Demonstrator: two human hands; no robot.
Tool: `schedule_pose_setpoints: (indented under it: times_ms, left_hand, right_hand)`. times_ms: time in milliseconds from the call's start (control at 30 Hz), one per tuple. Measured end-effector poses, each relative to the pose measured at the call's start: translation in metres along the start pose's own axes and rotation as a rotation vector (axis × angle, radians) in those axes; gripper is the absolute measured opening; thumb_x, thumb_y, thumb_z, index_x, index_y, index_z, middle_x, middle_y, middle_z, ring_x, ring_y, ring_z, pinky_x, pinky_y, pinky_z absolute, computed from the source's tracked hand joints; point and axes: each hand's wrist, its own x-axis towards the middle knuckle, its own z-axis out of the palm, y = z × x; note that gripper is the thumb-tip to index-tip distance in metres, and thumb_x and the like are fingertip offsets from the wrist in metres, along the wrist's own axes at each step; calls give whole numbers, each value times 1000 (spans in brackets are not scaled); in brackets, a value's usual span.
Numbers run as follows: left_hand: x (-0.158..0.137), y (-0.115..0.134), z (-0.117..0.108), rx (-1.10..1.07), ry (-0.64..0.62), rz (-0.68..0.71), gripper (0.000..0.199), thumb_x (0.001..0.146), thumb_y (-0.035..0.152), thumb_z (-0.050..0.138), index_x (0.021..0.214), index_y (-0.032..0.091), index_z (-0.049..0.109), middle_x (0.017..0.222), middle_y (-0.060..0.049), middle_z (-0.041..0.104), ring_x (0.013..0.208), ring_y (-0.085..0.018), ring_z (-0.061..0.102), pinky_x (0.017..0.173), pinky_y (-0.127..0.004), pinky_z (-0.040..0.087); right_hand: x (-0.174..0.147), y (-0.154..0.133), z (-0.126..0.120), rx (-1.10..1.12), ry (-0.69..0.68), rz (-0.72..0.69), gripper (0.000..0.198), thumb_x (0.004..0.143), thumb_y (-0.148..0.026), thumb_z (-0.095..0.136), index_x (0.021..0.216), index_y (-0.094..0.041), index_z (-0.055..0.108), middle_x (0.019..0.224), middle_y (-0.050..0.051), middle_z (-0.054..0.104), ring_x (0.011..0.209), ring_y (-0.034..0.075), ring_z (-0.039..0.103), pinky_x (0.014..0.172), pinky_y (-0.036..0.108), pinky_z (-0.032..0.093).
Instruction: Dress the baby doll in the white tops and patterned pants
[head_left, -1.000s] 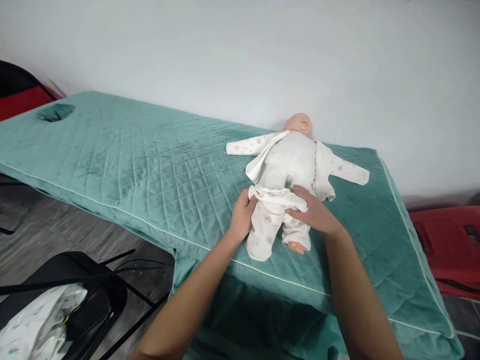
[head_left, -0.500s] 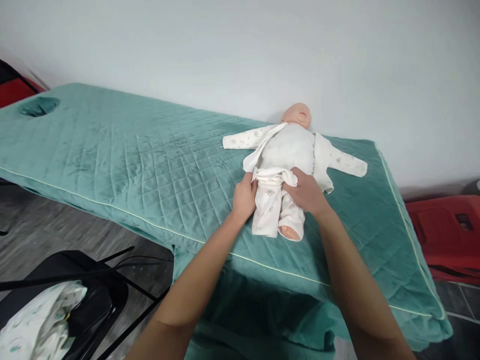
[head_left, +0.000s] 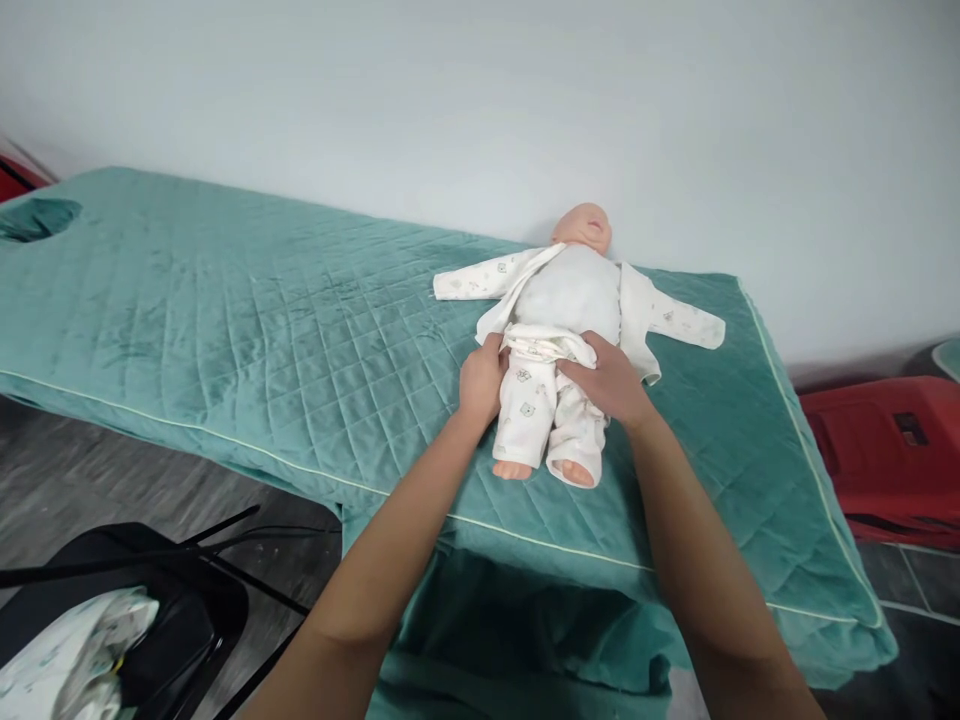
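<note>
A baby doll [head_left: 581, 232] lies on its back on the green quilted bed cover [head_left: 315, 330], head toward the wall. Its white printed jacket [head_left: 637, 300] is spread open over both arms, baring a white cloth torso [head_left: 571, 288]. White printed trousers [head_left: 527, 405] cover the legs, and the toes of both feet show at the cuffs. My left hand [head_left: 482, 380] grips the waistband at the side nearer the bed's long end. On the opposite side my right hand [head_left: 606, 378] pinches the waistband, thumb on top. The fingertips of both hands are partly hidden by cloth.
Left of me stands a black folding chair [head_left: 199, 620] bearing a crumpled printed white cloth [head_left: 75, 655]. A red hard case [head_left: 885, 450] is on the floor beyond the bed's right end. A face hole [head_left: 37, 218] opens at the bed's far left. The wall [head_left: 450, 110] borders the back.
The trousers sit slightly higher on the doll, and the toes of the second foot now show below the cuff. Both hands keep hold of the waistband. The view has shifted slightly.
</note>
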Motion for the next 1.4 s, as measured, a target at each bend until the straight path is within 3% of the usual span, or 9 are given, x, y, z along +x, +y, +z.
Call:
schedule_pose_setpoints:
  times_ms: [167, 300, 500, 633, 733, 933, 1067, 1200, 1400]
  left_hand:
    - [-3, -5, -2, -406, 143, 49, 11, 92, 24, 56, 102, 21, 59, 92, -3, 69, 83, -17, 63, 78, -27, 46]
    - [-11, -6, -4, -531, 317, 69, 14, 94, 29, 55, 104, 21, 61, 100, -4, 67, 90, -15, 63, 81, -27, 49]
    - [22, -2, -8, -424, 426, 170, 14, 94, 27, 54, 102, 22, 64, 107, -6, 66, 103, -17, 61, 87, -29, 48]
    - [86, -3, -1, -554, 226, 43, 18, 89, 30, 58, 102, 19, 65, 108, -6, 70, 104, -18, 63, 93, -32, 48]
    - [123, -5, 4, -628, -47, -7, 24, 85, 38, 63, 96, 17, 67, 99, -5, 71, 93, -18, 63, 89, -30, 48]
    - [140, -7, -1, -638, -245, -4, 37, 81, 54, 67, 78, 18, 63, 72, 2, 59, 66, -11, 49, 61, -23, 37]
    - [138, -8, -12, -765, -256, -124, 39, 78, 53, 71, 71, 19, 54, 63, 5, 48, 56, -9, 40, 53, -23, 31]
    - [138, -16, -27, -743, -133, -239, 37, 75, 50, 72, 70, 20, 51, 62, 5, 48, 55, -9, 41, 52, -23, 31]
    - [138, -36, -45, -255, 65, -229, 25, 79, 43, 67, 79, 21, 56, 81, -2, 64, 73, -17, 58, 67, -28, 40]
  right_hand:
    - [-7, 18, -9, 353, -68, -109, 44, 79, -59, 73, 103, -24, 66, 95, 1, 69, 88, 21, 62, 77, 32, 48]
    - [-6, 30, -13, 682, -2, -53, 51, 88, -72, 54, 102, -25, 68, 86, 3, 70, 74, 20, 63, 62, 31, 48]
    - [-3, 26, -2, 771, 219, -60, 18, 80, -40, 78, 87, -25, 72, 80, 0, 70, 68, 14, 61, 62, 25, 47]
    - [-2, 22, 2, 685, 274, -50, 15, 78, -34, 79, 83, -23, 71, 82, 1, 74, 75, 15, 66, 71, 27, 52]
    - [-3, 20, 0, 601, 120, -42, 17, 80, -36, 76, 89, -22, 72, 84, 3, 74, 77, 16, 68, 72, 28, 54]
    - [-5, 8, -6, 366, -140, -114, 13, 87, -32, 72, 97, -23, 72, 94, 3, 74, 87, 18, 68, 78, 29, 55]
    - [-5, 2, -9, 358, -199, -107, 12, 88, -32, 72, 96, -23, 72, 94, 4, 73, 85, 18, 67, 73, 28, 54]
    - [-7, 2, -11, 398, -207, -97, 9, 87, -30, 72, 92, -23, 72, 90, 4, 70, 80, 17, 65, 67, 26, 51]
    - [-10, 4, -12, 435, -206, -105, 6, 86, -28, 73, 89, -22, 71, 86, 4, 67, 74, 15, 60, 60, 25, 45]
